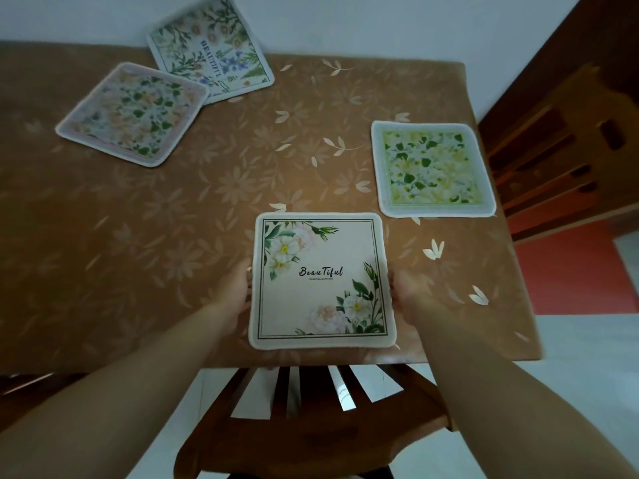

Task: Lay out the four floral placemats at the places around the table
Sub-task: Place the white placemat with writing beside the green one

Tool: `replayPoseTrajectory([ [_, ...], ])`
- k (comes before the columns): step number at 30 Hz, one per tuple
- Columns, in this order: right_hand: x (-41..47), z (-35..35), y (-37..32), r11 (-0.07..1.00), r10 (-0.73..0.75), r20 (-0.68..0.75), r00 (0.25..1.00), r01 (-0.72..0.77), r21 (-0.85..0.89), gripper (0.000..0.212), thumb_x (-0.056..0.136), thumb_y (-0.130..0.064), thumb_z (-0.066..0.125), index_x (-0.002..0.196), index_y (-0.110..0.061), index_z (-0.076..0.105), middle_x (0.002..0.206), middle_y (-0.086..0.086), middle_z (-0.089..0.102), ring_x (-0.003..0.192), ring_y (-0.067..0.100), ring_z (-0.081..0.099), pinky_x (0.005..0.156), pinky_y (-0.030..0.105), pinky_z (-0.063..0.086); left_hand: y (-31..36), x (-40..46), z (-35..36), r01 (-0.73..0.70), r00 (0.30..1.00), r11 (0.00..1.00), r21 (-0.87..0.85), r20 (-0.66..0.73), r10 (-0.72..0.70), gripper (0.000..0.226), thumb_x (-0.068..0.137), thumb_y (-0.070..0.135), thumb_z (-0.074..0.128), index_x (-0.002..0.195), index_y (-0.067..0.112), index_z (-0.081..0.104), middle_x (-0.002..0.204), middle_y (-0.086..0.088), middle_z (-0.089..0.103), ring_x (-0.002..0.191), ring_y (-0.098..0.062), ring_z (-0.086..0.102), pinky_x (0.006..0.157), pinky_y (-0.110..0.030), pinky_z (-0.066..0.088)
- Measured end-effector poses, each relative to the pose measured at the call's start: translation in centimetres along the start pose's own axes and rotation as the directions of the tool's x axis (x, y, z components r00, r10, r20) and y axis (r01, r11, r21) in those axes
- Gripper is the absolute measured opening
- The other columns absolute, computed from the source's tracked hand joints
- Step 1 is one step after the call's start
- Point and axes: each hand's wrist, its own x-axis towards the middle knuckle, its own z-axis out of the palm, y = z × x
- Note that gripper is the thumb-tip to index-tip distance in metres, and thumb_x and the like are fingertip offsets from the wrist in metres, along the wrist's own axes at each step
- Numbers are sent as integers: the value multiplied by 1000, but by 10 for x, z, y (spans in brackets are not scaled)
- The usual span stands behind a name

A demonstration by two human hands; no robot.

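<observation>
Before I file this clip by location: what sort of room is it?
Probably a home dining area: a table with a leaf-print tablecloth, wooden chairs drawn up to it, and floral placemats set at the places.

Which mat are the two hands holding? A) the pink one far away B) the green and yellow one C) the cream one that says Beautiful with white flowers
C: the left hand and right hand grip the sides of the cream mat.

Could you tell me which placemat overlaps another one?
The pink-bordered placemat at far left: its corner lies over the upright-lettered Beautiful placemat; the others lie apart.
</observation>
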Motion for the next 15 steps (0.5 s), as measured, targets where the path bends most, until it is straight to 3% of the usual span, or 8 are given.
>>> replayPoseTrajectory([
  [4, 6, -2, -3, 1000, 15, -54, 998, -16, -3, 25, 90, -38, 54, 78, -18, 61, 86, 9, 63, 84, 31, 59, 79, 45, 52, -2, -3, 6, 17, 1000, 999, 30, 18, -18, 40, 91, 58, 47, 82, 26, 70, 61, 17, 75, 80, -14, 68, 62, -31, 44],
  [9, 4, -6, -1, 999, 37, -10, 999, -37, 12, 27, 92, -39, 56, 76, -18, 62, 81, 7, 61, 72, 26, 57, 76, 43, 50, 2, -7, 7, 44, 998, 997, 59, 43, -47, 47, 92, 60, 45, 82, 28, 77, 68, 14, 78, 91, -18, 69, 66, -33, 46],
  [11, 2, -7, -7, 999, 17, -19, 1000, -18, -36, 32, 96, -37, 53, 98, -10, 70, 96, 14, 70, 88, 34, 66, 87, 48, 57, 5, -9, 7, 57, 998, 996, 68, 38, -59, 45, 95, 61, 44, 91, 27, 74, 78, 7, 80, 97, -20, 67, 69, -35, 46],
  [13, 4, -8, -17, 997, -30, -55, 998, 25, -75, 43, 99, -35, 50, 124, -4, 67, 115, 20, 72, 106, 38, 68, 96, 50, 56, 8, -10, 5, 71, 997, 996, 57, 27, -73, 49, 95, 63, 42, 104, 25, 71, 100, 2, 77, 103, -21, 65, 78, -38, 47],
  [15, 3, -6, -28, 999, -45, -34, 998, 44, -30, 37, 99, -31, 50, 117, -3, 68, 109, 20, 72, 92, 30, 67, 81, 43, 55, 14, -12, 1, 98, 995, 995, 38, -10, -97, 54, 96, 65, 40, 117, 22, 64, 113, -1, 69, 109, -23, 61, 94, -45, 47],
])
